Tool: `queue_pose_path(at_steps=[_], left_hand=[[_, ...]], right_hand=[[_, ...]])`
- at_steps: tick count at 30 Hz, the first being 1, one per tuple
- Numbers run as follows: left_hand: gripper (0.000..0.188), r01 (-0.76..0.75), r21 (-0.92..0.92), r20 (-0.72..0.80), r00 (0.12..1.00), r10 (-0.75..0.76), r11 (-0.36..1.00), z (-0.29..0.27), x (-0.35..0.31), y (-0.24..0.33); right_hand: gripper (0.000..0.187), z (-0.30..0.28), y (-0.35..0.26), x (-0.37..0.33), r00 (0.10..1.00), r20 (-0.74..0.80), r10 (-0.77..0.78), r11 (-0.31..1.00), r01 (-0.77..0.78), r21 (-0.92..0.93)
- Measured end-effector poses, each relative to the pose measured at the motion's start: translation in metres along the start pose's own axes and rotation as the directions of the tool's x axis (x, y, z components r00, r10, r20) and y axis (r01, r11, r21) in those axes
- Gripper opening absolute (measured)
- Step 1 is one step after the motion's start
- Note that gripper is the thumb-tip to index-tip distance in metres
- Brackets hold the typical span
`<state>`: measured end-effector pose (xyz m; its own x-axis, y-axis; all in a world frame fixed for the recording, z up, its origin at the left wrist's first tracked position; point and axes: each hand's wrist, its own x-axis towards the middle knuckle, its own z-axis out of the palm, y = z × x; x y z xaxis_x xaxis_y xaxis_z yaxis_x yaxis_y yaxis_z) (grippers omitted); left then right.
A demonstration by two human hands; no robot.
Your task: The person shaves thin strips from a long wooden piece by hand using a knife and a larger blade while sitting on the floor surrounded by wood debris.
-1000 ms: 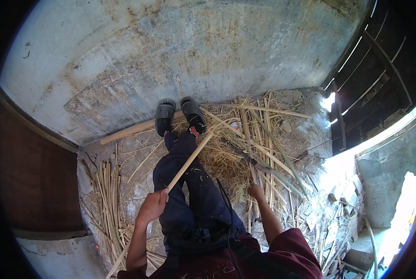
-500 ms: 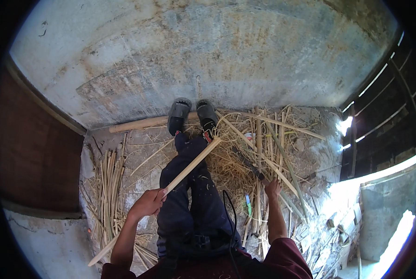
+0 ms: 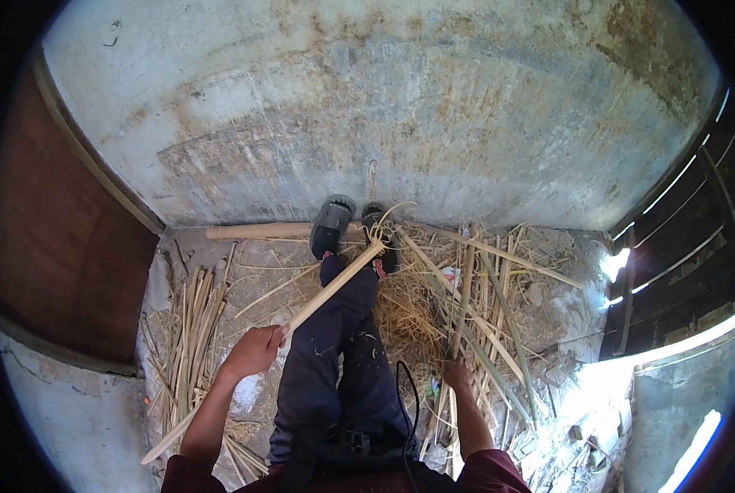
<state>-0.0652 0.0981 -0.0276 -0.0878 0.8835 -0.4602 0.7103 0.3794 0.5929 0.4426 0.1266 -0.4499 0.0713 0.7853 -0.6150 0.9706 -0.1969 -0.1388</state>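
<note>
I have my left hand (image 3: 256,352) clenched around a pale strip (image 3: 335,287) of split wood or cane, roughly midway along it; it slants from the near left, passing under my forearm (image 3: 205,415), across my dark trousers (image 3: 312,374) to the far side, where its end sits over my shin, close to the right shoe (image 3: 374,217). Thin shavings (image 3: 381,233) curl loose at that far end, and I judge they could snag on the shoe or tear further down the grain if the strip gets pulled sideways. My right hand (image 3: 458,375) is low on the right, at the near end of a brown length (image 3: 466,287); I can't tell whether the fingers are closed on it or only touching. Beside it the right-hand sticks (image 3: 511,329) lie crossed over one another, so lifting one carelessly could drag the others along or drive a splinter into my bare fingers. The loose straw (image 3: 409,316) between my leg and that heap could hide something sharp. A black cable (image 3: 399,378) loops out on the right of my lap, where a swinging stick might catch it. The left bundle (image 3: 191,333) lies apart, beyond my left hand.
</note>
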Motion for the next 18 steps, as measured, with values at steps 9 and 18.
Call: queue_pose_path(at_steps=[9,18], left_hand=[[0.044,-0.155,0.551,-0.507,0.719,0.476,0.820,-0.104,0.051,0.046],[0.050,-0.099,0.577,-0.693,0.467,0.549,0.811,-0.220,0.101,0.187]], right_hand=[[0.067,0.004,-0.022,-0.035,0.947,-0.317,0.053,0.900,0.092,0.426],[0.044,-0.011,0.024,-0.035,0.890,-0.436,-0.138,0.988,0.156,0.006]])
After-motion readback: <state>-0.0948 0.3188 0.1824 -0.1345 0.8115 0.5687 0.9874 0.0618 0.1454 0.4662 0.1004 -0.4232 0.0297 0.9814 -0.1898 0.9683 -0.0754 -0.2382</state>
